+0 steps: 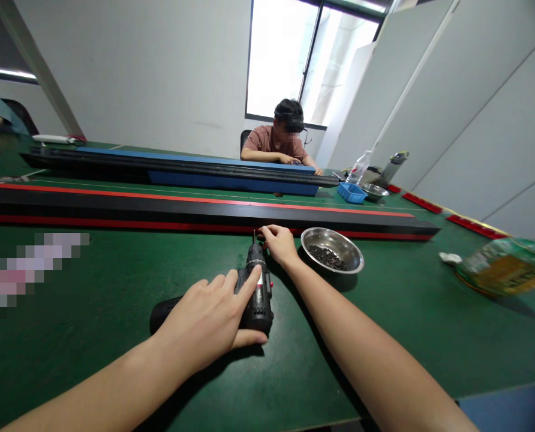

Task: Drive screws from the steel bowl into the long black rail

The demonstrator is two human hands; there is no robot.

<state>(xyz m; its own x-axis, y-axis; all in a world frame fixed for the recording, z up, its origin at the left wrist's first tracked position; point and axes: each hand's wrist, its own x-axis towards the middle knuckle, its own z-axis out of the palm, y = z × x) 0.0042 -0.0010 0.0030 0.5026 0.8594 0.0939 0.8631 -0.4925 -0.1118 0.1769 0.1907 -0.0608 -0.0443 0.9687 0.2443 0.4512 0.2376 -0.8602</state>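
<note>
My left hand (213, 309) is wrapped over a black cordless drill (259, 294) lying on its side, index finger stretched along its body. The drill's bit points away from me at a long black bar with red edges (195, 211). Beside the bit tip, my right hand (277, 241) has its thumb and fingers pinched together against the near side of the bar. Whatever is between those fingertips is too small to make out. Just right of that hand stands a metal bowl (355, 259) holding many small dark screws (327, 257).
A green table (114, 360) spreads beneath everything. Farther back lies another long black-and-blue bar (195, 165), with a person (267, 141) seated behind it. A blue basket (352, 192) and a second metal bowl (375, 192) stand back right. A large plastic bottle (510, 267) lies at right.
</note>
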